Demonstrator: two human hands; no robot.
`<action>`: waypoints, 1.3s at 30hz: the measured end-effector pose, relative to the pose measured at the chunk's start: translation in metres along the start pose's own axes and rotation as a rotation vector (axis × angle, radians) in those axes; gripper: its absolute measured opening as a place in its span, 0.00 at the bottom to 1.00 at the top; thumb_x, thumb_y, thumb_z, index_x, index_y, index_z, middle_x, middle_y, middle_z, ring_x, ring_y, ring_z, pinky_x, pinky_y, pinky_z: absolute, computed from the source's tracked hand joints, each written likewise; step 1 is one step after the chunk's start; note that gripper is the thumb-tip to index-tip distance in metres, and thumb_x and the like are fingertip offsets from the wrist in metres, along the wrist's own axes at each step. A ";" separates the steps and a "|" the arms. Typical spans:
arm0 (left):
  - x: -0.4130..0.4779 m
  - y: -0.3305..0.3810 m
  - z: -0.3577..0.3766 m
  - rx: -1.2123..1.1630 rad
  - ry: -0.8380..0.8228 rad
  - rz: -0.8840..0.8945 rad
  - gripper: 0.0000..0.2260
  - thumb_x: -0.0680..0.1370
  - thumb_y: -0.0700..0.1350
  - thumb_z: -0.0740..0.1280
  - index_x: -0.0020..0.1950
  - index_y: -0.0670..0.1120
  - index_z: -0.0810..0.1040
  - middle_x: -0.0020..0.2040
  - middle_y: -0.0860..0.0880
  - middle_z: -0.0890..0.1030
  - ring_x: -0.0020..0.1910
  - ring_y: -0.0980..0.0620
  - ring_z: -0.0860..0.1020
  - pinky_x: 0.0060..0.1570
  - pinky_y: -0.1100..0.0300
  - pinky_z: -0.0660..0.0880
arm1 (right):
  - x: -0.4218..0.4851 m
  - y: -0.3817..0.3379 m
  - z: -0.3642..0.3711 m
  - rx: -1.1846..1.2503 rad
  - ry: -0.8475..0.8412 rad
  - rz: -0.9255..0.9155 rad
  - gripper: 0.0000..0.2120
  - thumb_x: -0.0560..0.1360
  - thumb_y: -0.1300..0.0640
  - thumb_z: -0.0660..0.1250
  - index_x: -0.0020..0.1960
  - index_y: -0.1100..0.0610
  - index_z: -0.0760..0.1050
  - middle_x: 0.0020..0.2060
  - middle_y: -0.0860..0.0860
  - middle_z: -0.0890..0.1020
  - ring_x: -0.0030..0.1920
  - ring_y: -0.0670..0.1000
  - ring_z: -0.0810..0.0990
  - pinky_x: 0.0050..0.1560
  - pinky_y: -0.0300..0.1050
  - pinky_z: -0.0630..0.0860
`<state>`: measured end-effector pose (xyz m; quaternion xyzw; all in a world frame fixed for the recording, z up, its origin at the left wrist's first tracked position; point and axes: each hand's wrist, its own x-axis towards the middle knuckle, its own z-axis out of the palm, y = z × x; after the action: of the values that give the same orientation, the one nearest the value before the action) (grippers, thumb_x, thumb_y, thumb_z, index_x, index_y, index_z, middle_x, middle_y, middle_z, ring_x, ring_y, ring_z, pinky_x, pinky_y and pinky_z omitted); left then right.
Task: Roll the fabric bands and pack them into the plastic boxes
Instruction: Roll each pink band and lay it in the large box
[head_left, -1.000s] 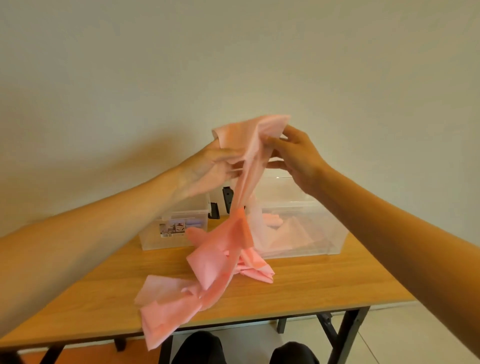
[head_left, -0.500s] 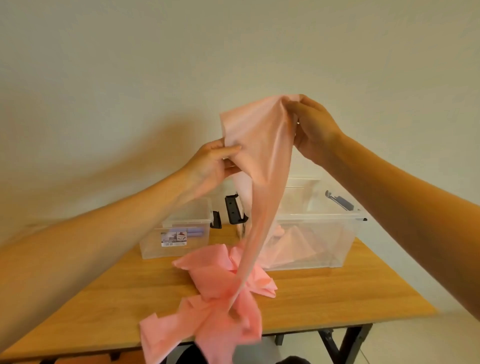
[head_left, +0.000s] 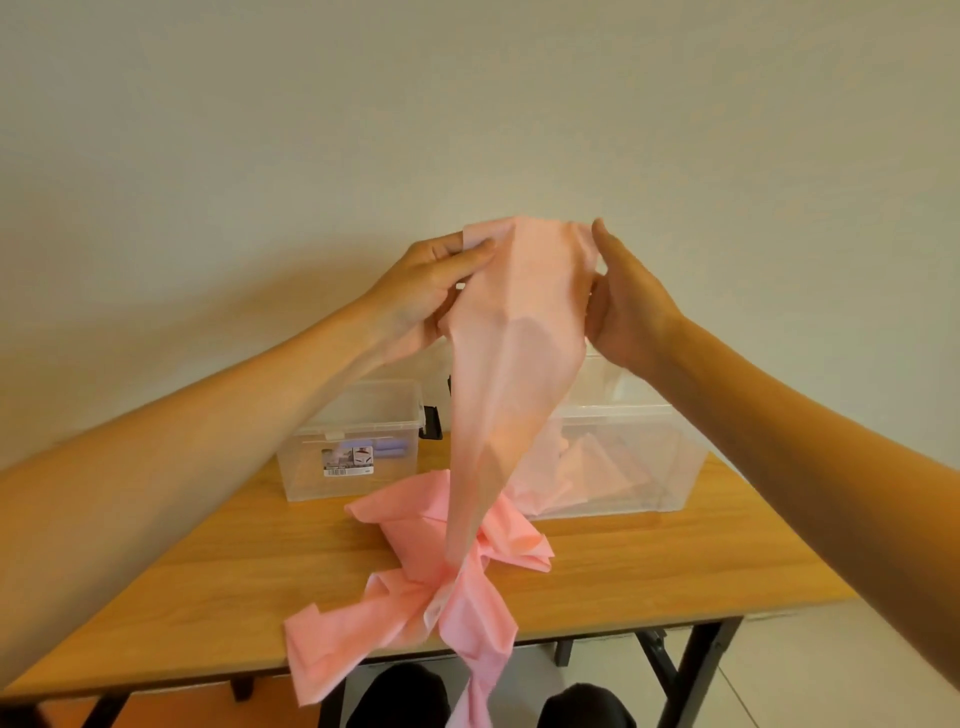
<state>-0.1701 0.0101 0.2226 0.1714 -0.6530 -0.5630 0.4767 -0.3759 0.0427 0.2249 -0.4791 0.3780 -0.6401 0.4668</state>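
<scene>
Left hand (head_left: 426, 286) pinches the top-left corner of the pink band (head_left: 519, 332), thumb on top and fingers under. Right hand (head_left: 628, 306) grips the opposite top edge, thumb up; its fingers are hidden behind the cloth. The hands are level and apart by the band's width, with the top edge spread between them, raised well above the table (head_left: 208, 571).

Under the hands the band narrows, twists, and drops into a loose heap (head_left: 415, 545). A tail spills over the near table edge and hangs down. Can't tell if the heap is one band or several tangled together.

Below and beyond the left hand: small box (head_left: 353, 447), labelled, lid looks on. Below and beyond the right hand: large box (head_left: 623, 457), open, with pale pink folded pieces inside.

Risks, my read:
- If the twist isn't cleared before rolling, the roll comes out cone-shaped and packs badly.
- The hanging tail's weight could drag the heap off the edge.
- With a corner-only grip, one corner could slip and the spread collapses.

Cloth looks thin, limp, creased and slightly see-through, salmon pink.
</scene>
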 end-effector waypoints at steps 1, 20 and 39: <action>0.000 0.000 0.004 -0.020 0.005 0.004 0.11 0.83 0.44 0.64 0.62 0.52 0.82 0.54 0.49 0.85 0.49 0.53 0.82 0.49 0.59 0.79 | -0.008 0.005 0.000 0.048 -0.063 0.049 0.27 0.82 0.39 0.60 0.73 0.56 0.75 0.53 0.53 0.83 0.54 0.53 0.82 0.54 0.48 0.80; -0.035 -0.052 0.040 -0.053 -0.264 -0.099 0.36 0.68 0.62 0.77 0.70 0.51 0.68 0.50 0.47 0.78 0.32 0.54 0.70 0.20 0.68 0.59 | -0.048 -0.016 -0.027 -0.074 -0.123 -0.133 0.01 0.80 0.60 0.69 0.50 0.57 0.79 0.43 0.54 0.84 0.44 0.52 0.84 0.46 0.46 0.82; -0.061 -0.097 0.064 -0.034 -0.045 -0.302 0.10 0.78 0.51 0.71 0.56 0.48 0.81 0.47 0.50 0.85 0.45 0.53 0.82 0.50 0.58 0.74 | -0.065 0.007 -0.045 -0.345 -0.170 -0.005 0.17 0.81 0.65 0.64 0.68 0.53 0.78 0.58 0.56 0.85 0.57 0.58 0.85 0.52 0.58 0.84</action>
<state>-0.2232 0.0636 0.1151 0.2470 -0.6204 -0.6432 0.3747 -0.4105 0.1041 0.1898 -0.6053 0.4400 -0.5242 0.4065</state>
